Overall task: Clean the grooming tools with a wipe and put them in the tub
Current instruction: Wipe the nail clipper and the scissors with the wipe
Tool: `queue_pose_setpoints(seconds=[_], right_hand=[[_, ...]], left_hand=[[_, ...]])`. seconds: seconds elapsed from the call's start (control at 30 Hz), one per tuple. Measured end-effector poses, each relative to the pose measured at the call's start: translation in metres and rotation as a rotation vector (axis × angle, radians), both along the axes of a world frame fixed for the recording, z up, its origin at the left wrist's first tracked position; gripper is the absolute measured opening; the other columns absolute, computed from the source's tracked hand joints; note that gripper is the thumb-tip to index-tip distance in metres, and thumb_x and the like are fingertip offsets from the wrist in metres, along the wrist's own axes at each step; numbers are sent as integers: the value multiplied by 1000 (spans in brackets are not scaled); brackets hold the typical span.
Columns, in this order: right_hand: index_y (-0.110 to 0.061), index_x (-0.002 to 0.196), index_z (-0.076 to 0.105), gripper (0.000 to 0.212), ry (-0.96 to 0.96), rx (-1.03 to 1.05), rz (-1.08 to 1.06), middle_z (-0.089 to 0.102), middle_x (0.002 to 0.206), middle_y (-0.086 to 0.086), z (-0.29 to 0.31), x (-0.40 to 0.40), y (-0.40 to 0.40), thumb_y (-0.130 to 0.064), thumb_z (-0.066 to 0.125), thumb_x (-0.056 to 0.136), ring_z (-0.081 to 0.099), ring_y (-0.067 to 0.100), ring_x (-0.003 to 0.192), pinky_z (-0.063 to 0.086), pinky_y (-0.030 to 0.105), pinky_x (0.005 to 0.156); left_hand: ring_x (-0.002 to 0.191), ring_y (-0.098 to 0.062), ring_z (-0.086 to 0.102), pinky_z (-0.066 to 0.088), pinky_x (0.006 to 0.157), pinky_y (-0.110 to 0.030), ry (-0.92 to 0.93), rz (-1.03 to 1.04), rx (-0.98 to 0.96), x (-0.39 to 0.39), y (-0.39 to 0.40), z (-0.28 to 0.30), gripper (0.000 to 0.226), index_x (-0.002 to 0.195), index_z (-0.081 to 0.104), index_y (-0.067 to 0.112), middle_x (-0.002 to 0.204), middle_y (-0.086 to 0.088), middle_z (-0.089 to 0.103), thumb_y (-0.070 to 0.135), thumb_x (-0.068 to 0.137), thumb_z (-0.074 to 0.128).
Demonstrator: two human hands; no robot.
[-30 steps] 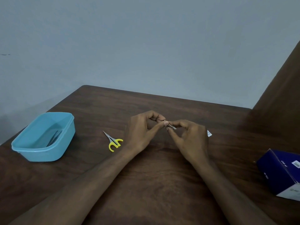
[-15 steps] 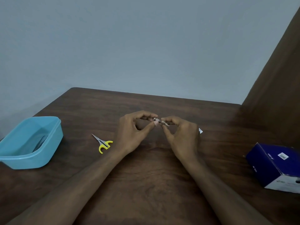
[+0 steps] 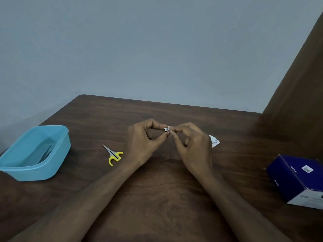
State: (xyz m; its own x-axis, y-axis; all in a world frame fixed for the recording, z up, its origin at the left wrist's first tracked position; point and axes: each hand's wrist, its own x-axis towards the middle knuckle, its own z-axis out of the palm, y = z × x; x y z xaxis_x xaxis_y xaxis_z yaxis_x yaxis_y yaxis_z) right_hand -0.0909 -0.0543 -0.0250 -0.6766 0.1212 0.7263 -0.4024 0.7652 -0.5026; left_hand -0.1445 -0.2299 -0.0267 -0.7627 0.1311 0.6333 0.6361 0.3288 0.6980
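Over the middle of the brown table (image 3: 157, 198), my left hand (image 3: 141, 145) and my right hand (image 3: 192, 147) meet fingertip to fingertip. Between them is a small metal tool (image 3: 166, 129), only its short end showing. My left thumb and forefinger pinch it. My right fingertips pinch a scrap of white wipe (image 3: 169, 127) against the tool. Small yellow-handled scissors (image 3: 113, 154) lie on the table just left of my left wrist. The light blue tub (image 3: 57, 154) stands at the left edge with thin dark tools (image 3: 46, 153) inside.
A torn white wipe sachet (image 3: 214, 140) lies on the table behind my right hand. A dark blue box (image 3: 297, 179) sits at the right edge. A brown panel (image 3: 297, 102) rises at the back right, and a grey wall stands behind the table.
My hands stay joined over the table's middle. Less of the metal tool shows between the fingertips than half a second ago. The camera view has shifted slightly.
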Motion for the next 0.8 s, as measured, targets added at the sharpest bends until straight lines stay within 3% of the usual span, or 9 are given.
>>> queue_pose_setpoints(seconds=[0.17, 0.3, 0.4, 0.53, 0.63, 0.73, 0.8], right_hand=[[-33, 102, 81, 14, -28, -5, -53, 71, 101, -15, -4, -5, 8, -22, 79, 93, 53, 8, 49, 47, 31, 52], [-23, 105, 83, 23, 80, -3, 37, 70, 99, -11, -2, -2, 4, -5, 78, 93, 45, 8, 48, 38, 20, 51], [-23, 106, 83, 25, 106, -21, 65, 71, 101, -13, 0, -2, 6, -3, 79, 93, 42, 12, 45, 36, 22, 48], [-28, 97, 83, 19, 47, -9, 19, 74, 96, -19, -1, -4, 9, -10, 84, 89, 47, 13, 44, 37, 19, 51], [-27, 97, 83, 17, 61, -100, 57, 75, 93, -17, 0, 0, 5, -12, 84, 90, 46, 13, 44, 33, 17, 52], [-28, 97, 82, 16, 36, -151, 65, 68, 76, -24, 0, -1, 4, -14, 86, 89, 47, 13, 42, 32, 17, 50], [-30, 97, 81, 17, -29, -140, 54, 70, 77, -27, -1, -2, 7, -16, 86, 88, 49, 13, 42, 33, 15, 51]], left_hand=[[48, -2, 53, 39, 53, -21, -43, -22, 51, -2, 1, -2, 14, 90, 80, 30, 80, 26, 76, 30, 83, 92], [61, 8, 61, 45, 61, -19, -46, -75, 93, -2, 3, -2, 15, 94, 80, 26, 93, 18, 80, 29, 85, 92], [55, 2, 57, 45, 55, -22, -55, -95, 112, -1, 5, 1, 14, 95, 80, 29, 94, 19, 80, 28, 86, 90], [52, -22, 65, 53, 50, -37, -78, -55, 122, -1, 5, 1, 16, 100, 76, 37, 94, 20, 79, 30, 90, 86], [53, -34, 64, 54, 51, -42, -96, -83, 107, -1, 5, -1, 14, 104, 77, 33, 95, 17, 79, 29, 93, 84], [50, -23, 65, 53, 51, -36, -78, -98, 63, 0, 5, -1, 13, 105, 78, 30, 95, 16, 79, 28, 93, 83], [50, -20, 66, 55, 52, -35, -71, -83, 56, 0, 5, 0, 13, 104, 78, 32, 92, 15, 79, 29, 93, 83]])
